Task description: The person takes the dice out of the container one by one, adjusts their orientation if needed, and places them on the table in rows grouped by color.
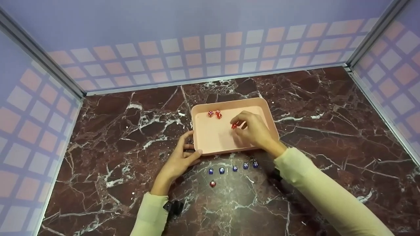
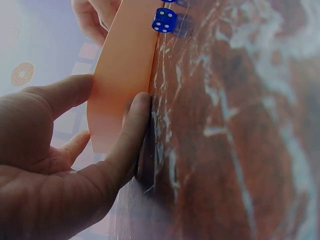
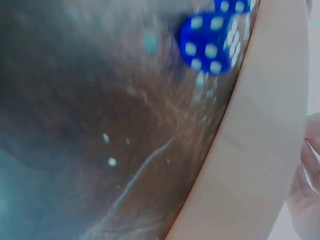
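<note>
The right hand (image 1: 252,128) is pinching a red die (image 1: 234,126) over the pink tray (image 1: 210,139), where other red dice (image 1: 210,113) are lying, while the left hand (image 1: 178,160) is gripping the tray's near-left corner.

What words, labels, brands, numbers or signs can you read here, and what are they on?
No words, labels, brands or written numbers can be read.
Blue dice: white dots, not digits.
Red dice: pale dots, too small to count surely.
Wall: a doughnut picture, no lettering.
Black wrist device: too small to read any marking.
</note>
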`<state>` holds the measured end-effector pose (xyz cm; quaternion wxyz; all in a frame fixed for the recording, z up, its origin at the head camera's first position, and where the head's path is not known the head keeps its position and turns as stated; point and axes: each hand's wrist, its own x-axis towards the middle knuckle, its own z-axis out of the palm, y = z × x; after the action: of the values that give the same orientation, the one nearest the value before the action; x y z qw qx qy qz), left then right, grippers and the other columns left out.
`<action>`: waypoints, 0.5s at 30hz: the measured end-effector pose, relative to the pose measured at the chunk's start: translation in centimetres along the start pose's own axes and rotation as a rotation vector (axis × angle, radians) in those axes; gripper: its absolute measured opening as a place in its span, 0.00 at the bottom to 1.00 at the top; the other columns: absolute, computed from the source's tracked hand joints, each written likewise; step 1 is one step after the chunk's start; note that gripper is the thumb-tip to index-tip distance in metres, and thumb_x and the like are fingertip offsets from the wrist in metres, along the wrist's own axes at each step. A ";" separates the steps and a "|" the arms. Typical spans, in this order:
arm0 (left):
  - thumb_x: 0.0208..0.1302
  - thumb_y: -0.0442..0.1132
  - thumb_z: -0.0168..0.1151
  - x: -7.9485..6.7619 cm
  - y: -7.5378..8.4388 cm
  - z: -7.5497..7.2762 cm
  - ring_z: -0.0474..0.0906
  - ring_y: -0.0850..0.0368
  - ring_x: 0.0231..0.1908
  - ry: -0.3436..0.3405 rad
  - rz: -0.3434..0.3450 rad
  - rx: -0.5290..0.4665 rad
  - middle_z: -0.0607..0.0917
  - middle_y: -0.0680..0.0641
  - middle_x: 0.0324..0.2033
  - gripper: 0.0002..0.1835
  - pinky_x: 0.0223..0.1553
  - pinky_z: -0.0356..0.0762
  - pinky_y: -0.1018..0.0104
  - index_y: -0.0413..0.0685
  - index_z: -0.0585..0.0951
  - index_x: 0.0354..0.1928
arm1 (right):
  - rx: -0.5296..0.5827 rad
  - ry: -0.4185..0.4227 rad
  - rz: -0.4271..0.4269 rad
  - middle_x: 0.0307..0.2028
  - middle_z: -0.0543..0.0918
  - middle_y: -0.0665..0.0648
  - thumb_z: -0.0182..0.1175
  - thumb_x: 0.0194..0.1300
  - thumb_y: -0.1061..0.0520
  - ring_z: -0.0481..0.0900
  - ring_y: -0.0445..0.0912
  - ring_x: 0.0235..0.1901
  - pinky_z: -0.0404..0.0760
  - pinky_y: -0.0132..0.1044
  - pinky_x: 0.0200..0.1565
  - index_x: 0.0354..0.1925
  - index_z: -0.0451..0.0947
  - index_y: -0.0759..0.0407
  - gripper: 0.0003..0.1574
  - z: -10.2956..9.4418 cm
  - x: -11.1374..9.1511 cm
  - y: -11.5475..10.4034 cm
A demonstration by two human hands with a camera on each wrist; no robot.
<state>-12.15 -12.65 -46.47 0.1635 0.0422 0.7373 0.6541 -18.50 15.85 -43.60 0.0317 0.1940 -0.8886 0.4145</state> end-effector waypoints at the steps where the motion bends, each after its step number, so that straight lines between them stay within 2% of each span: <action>1: 0.74 0.30 0.65 0.0 0.0 0.0 0.84 0.43 0.46 0.003 -0.001 0.001 0.72 0.28 0.58 0.41 0.54 0.89 0.53 0.50 0.56 0.82 | -0.008 -0.004 -0.026 0.43 0.88 0.64 0.68 0.58 0.73 0.87 0.57 0.43 0.89 0.49 0.47 0.45 0.88 0.68 0.15 0.0 -0.3 -0.2; 10: 0.74 0.31 0.65 -0.1 0.1 0.1 0.84 0.44 0.46 0.012 -0.013 -0.001 0.72 0.28 0.58 0.42 0.54 0.89 0.53 0.51 0.56 0.82 | -0.061 -0.014 -0.215 0.40 0.86 0.60 0.68 0.60 0.72 0.86 0.53 0.40 0.88 0.46 0.42 0.43 0.87 0.66 0.11 0.2 -2.8 -2.4; 15: 0.74 0.31 0.65 -0.1 0.1 0.0 0.84 0.43 0.47 0.004 -0.009 0.009 0.72 0.28 0.58 0.42 0.55 0.88 0.52 0.50 0.55 0.82 | -0.066 -0.031 -0.269 0.40 0.87 0.59 0.69 0.60 0.72 0.86 0.52 0.39 0.90 0.45 0.43 0.43 0.87 0.65 0.12 0.4 -4.3 -3.5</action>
<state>-12.07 -12.61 -46.35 0.1650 0.0384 0.7407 0.6501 -13.23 14.86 -42.28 0.0796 0.3167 -0.8680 0.3741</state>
